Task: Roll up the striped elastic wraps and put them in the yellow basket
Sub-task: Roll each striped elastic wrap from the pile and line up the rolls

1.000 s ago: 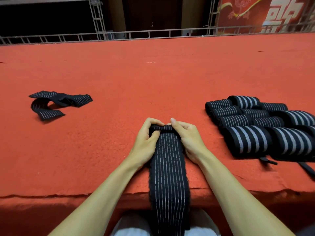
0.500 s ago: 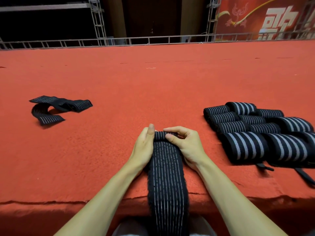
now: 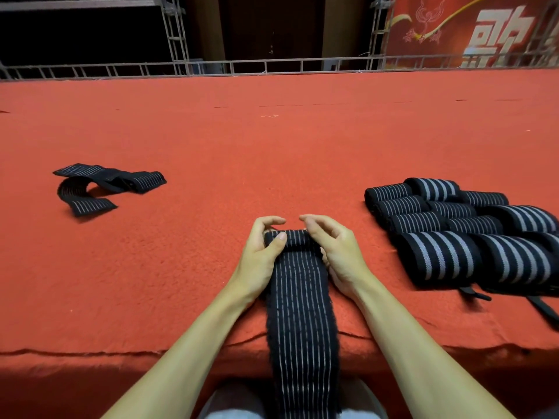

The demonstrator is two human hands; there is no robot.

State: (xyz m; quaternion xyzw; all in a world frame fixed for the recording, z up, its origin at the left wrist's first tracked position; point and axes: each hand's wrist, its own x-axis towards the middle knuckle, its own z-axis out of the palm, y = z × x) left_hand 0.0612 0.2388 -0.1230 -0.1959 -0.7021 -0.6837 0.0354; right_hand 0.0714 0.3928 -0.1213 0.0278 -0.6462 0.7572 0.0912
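While hands [image 3: 260, 255] [image 3: 335, 252] grip one wrap [image 3: 299, 313]: one loose wrap [image 3: 109, 182], ten-odd rolls [image 3: 438, 261].

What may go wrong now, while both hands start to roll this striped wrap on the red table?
1. The roll is small, held by the left hand and right hand; if the grip slips, it may spring open.
2. The tail hangs over the table edge; its weight may drag the roll crooked.
3. The finished rolls lie close on the right; an elbow may knock them.
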